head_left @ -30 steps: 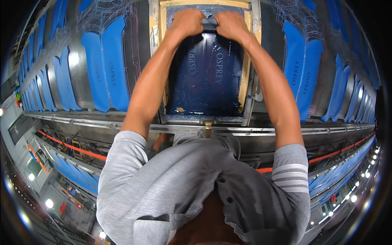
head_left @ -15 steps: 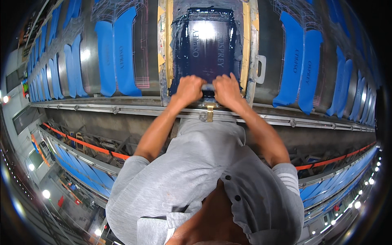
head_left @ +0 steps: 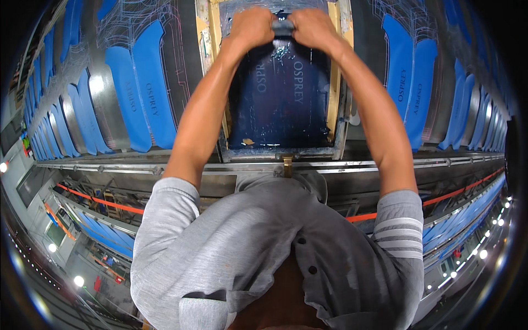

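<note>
A grey-handled squeegee (head_left: 283, 28) lies across the far part of a screen-printing frame (head_left: 340, 82), with both my arms stretched out to it. My left hand (head_left: 252, 28) is closed on its left end, and my right hand (head_left: 315, 29) is closed on its right end. The squeegee's blade is mostly hidden by my fists. Below it, the mesh (head_left: 278, 118) is coated in dark navy ink, glossy and streaky, with lettering showing through. Ink is smeared along the frame's inner edges, and a small tan scrap (head_left: 248, 142) sits at the near left corner.
Blue cut fabric panels (head_left: 132, 93) lie in pairs on the long dark table to the left, and more blue panels (head_left: 408, 82) to the right. A metal rail (head_left: 385, 164) runs along the table's near edge, with a brass-coloured stop (head_left: 287, 165) by the frame.
Both hands have moved away from me with the squeegee, from the near end of the screen to its far part. My body leans further forward.
</note>
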A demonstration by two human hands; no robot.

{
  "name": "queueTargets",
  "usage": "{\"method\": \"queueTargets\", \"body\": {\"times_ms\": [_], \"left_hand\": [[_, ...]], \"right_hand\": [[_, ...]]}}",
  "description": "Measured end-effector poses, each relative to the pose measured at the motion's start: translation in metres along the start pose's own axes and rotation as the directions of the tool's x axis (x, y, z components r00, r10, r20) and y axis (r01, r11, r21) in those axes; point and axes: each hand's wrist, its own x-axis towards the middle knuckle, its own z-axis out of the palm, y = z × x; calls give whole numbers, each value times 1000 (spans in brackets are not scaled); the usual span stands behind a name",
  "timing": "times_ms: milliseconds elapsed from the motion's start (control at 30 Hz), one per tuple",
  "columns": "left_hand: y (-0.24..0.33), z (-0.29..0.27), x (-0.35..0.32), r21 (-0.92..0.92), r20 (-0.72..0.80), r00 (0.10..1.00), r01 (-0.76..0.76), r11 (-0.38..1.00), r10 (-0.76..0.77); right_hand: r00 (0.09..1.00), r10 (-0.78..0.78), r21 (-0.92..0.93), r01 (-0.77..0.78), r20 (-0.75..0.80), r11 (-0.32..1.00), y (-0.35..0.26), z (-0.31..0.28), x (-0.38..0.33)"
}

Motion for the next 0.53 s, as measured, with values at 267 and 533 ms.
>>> {"method": "queueTargets", "body": {"times_ms": [267,533], "left_hand": [[78,72,-213,-215,-64,996,41,976,-56],[90,87,-316,-144,-14,999,45,989,-47]], "right_hand": [[992,-128,30,128,3,991,-108,50,-199],[999,47,627,-27,-16,778,-115,80,-257]]}}
